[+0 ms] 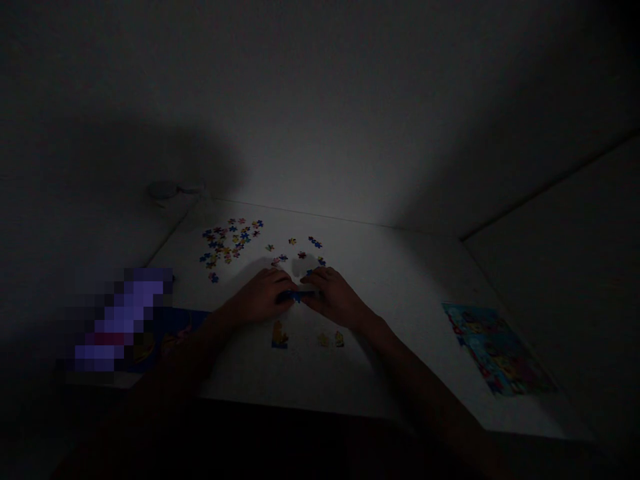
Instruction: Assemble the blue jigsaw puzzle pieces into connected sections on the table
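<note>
**Q:** What lies at the centre of the figure?
**A:** Blue jigsaw pieces (299,295), held just above or on a white table (400,270), between both hands.

**Q:** How do the hands stand?
**A:** The left hand (257,297) and the right hand (335,298) are curled closed, gripping the pieces from either side. Dim light hides the exact contact.

**Q:** Which step is in hand, and what lies ready?
**A:** Handling of the held blue pieces. Beyond them lies a loose heap of multicoloured jigsaw pieces (227,243); nearer the person, small yellow pieces (280,335).

**Q:** And further out?
**A:** A printed picture sheet (497,350) lies right; a dark blue box (170,330) lies left.
</note>
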A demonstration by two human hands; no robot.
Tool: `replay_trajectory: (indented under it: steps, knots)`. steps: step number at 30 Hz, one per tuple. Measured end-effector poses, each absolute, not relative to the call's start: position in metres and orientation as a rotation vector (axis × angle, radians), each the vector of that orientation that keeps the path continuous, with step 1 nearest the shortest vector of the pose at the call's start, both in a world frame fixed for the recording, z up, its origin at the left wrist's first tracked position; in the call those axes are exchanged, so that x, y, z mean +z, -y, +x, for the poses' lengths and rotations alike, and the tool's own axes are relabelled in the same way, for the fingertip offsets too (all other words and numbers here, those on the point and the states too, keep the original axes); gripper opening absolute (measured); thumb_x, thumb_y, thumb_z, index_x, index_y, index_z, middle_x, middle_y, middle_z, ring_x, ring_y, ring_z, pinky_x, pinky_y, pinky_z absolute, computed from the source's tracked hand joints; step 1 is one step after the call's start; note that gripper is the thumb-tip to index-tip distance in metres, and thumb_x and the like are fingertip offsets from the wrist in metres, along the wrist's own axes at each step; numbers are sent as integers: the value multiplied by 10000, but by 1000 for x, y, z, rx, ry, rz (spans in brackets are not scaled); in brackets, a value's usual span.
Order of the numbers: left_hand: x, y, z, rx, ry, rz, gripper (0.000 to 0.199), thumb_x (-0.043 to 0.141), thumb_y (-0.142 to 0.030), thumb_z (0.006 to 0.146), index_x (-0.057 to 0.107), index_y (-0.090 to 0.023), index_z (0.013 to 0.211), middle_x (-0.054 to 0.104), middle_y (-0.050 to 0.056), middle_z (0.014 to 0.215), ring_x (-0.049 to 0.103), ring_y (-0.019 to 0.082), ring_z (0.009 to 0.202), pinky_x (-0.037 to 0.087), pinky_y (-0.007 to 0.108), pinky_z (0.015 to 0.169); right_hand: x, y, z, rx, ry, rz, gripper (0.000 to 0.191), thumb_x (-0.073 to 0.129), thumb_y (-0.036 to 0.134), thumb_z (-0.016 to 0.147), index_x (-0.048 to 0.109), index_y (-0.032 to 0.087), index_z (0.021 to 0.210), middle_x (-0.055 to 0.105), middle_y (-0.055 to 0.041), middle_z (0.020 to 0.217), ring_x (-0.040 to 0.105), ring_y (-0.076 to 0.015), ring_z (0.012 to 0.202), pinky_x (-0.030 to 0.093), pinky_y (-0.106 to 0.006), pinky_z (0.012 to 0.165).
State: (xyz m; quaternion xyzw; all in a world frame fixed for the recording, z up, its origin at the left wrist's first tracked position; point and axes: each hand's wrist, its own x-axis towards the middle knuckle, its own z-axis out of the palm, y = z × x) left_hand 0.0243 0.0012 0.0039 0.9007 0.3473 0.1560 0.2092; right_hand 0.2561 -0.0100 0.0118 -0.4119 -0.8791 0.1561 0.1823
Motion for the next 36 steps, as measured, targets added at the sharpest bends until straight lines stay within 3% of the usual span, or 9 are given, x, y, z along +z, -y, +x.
replay_trajectory:
  steps: [11, 36]
  knots:
    - [2, -4, 24, 439, -937, 2535, 183, 583, -252, 878, 663, -241, 1042, 642, 44, 1057, 575, 228, 1030, 425, 414, 950, 7, 11, 259, 542, 2516, -1152, 142, 614, 293, 916, 678, 180, 971, 652, -84, 944, 557, -232, 953, 394, -357, 819]
    - [1, -1, 29, 464, -1013, 2539, 172, 534, -256, 907, 659, -212, 1017, 618, 67, 1016, 567, 240, 997, 439, 424, 917, 9, 7, 264, 633, 2495, -1159, 86, 625, 262, 891, 648, 180, 900, 648, -69, 944, 546, -213, 937, 388, -340, 832]
